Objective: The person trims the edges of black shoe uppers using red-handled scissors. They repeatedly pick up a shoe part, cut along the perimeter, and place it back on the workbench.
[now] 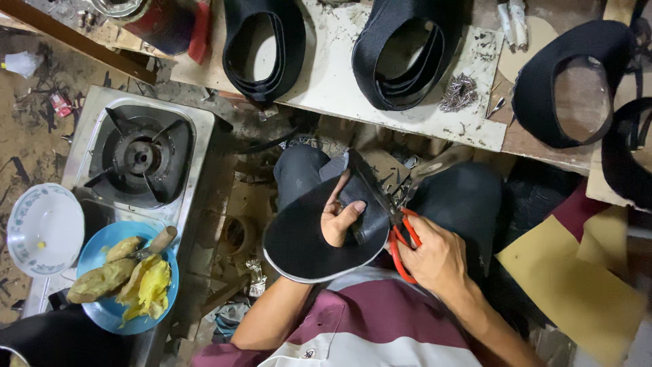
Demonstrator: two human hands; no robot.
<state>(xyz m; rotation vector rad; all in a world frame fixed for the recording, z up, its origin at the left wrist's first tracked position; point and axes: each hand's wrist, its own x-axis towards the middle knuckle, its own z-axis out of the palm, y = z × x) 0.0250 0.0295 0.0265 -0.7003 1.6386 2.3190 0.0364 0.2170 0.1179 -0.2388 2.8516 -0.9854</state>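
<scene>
My left hand [339,216] grips a black shoe piece [305,238], a rounded sole-shaped form with black fabric stretched over it and a pale rim along its lower edge. It rests over my lap between my knees. My right hand [435,257] is closed on red-handled pincers [401,234], whose dark jaws bite the fabric at the piece's right edge, right next to my left thumb.
A pale workboard [339,81] ahead carries black shoe uppers [265,44] [407,54] [570,81] and a heap of small nails [460,92]. At left stand a gas stove [139,156], a white bowl [44,228] and a blue plate of food [125,275]. Yellow sheets [577,278] lie at right.
</scene>
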